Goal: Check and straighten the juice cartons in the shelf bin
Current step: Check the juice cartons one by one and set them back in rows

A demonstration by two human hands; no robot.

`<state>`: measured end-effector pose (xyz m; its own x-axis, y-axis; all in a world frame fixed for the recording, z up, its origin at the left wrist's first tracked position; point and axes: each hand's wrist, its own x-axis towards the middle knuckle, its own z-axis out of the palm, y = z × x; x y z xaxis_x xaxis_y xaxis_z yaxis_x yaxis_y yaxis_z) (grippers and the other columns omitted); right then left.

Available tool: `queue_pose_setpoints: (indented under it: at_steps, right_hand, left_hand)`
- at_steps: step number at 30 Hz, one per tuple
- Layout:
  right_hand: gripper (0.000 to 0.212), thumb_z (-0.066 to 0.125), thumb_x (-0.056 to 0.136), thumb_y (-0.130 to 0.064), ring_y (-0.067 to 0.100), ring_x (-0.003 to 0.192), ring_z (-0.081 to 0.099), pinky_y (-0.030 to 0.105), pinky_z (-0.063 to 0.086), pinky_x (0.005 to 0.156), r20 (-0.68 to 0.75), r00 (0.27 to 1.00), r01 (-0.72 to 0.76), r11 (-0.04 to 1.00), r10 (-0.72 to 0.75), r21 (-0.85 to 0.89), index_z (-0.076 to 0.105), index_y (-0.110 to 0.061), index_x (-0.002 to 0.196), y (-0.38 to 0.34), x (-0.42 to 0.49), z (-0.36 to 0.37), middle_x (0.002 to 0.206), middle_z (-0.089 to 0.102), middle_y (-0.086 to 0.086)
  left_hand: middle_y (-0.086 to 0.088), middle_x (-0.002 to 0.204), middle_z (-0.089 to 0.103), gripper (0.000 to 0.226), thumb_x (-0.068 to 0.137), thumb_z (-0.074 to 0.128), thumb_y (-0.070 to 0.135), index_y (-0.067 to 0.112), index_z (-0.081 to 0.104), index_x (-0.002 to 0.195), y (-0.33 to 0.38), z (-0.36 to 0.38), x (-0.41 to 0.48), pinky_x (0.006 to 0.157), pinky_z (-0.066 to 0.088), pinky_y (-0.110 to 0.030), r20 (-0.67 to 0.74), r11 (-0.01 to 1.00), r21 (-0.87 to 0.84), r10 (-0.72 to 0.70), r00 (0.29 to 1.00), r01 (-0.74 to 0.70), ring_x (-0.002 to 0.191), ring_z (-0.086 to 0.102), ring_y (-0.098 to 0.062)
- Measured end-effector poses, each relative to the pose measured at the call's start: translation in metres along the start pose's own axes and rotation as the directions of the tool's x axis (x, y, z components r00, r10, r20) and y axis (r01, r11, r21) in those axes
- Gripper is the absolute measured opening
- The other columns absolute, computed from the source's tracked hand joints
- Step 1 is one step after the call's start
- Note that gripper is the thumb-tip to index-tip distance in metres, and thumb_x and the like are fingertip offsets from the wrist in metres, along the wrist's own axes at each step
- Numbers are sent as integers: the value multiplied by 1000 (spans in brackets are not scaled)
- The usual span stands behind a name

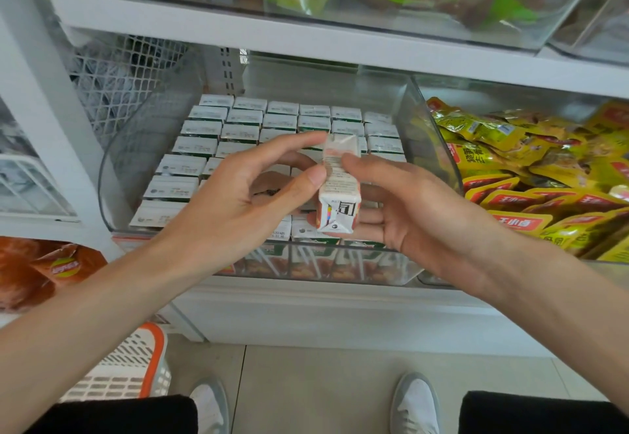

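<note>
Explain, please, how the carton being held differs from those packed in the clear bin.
The held carton is lifted over the bin, between left hand and right hand; the packed cartons stand in tight rows inside. The held carton shows a side and folded end; the packed cartons mostly show tops. Both seem same-sized.

I am seeing juice cartons (pixel 238 120) standing rowed in the shelf bin (pixel 134 140), snack packets (pixel 531 174) lying to its right.

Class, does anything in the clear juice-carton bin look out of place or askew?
One juice carton is out, held above the bin by left hand and right hand; the other cartons sit in tidy rows.
</note>
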<state>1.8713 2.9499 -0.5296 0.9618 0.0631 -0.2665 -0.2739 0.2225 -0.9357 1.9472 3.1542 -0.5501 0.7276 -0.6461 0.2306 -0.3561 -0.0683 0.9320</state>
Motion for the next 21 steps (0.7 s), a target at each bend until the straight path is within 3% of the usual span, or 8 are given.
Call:
queue_pose_setpoints:
  at_steps: [3, 7, 11, 15, 21]
  right_hand:
    - [50, 79, 93, -18, 28, 110, 78, 44, 62, 99, -67, 987, 138, 981, -149, -137, 61, -16, 140, 3, 0, -2, 125, 78, 4]
    - [62, 94, 79, -13, 21, 110, 77, 44, 61, 99, -95, 918, 315, 855, -385, -412, 64, -23, 132, 5, -1, -3, 132, 72, -7]
    - [63, 93, 76, -1, 17, 111, 73, 29, 58, 95, 9, 821, 475, 673, -571, -567, 60, -24, 124, 6, 0, -3, 124, 69, -8]
    - [59, 88, 79, 4, 23, 119, 69, 34, 56, 102, 118, 747, 559, 522, -655, -644, 55, -15, 123, 6, -1, 0, 119, 65, -3]
    - [57, 90, 78, -10, 21, 112, 69, 37, 58, 96, 114, 729, 534, 457, -674, -711, 54, -16, 123, 11, 2, 7, 117, 66, -2]
  left_hand:
    - [12, 125, 72, 52, 97, 66, 50, 38, 57, 147, -2, -2, 0, 98, 58, -26, 3, 1000, 1, -2, 1000, 2, 119, 69, -7]
    - [14, 126, 73, 65, 85, 74, 55, 34, 59, 144, -1, -2, -1, 101, 58, -30, -5, 999, 20, 27, 1000, -26, 123, 67, -7]
    - [20, 129, 71, 60, 84, 78, 51, 35, 63, 139, 3, -3, -1, 102, 56, -27, 3, 995, 69, 76, 997, -76, 124, 66, -4]
    - [23, 127, 71, 63, 77, 85, 49, 34, 65, 135, 6, -2, -1, 97, 60, -31, -5, 991, 106, 80, 997, -79, 123, 66, -3]
    - [23, 112, 77, 57, 70, 91, 44, 33, 72, 123, 15, 0, -3, 90, 59, -21, -91, 986, 127, 122, 988, -110, 107, 73, 0]
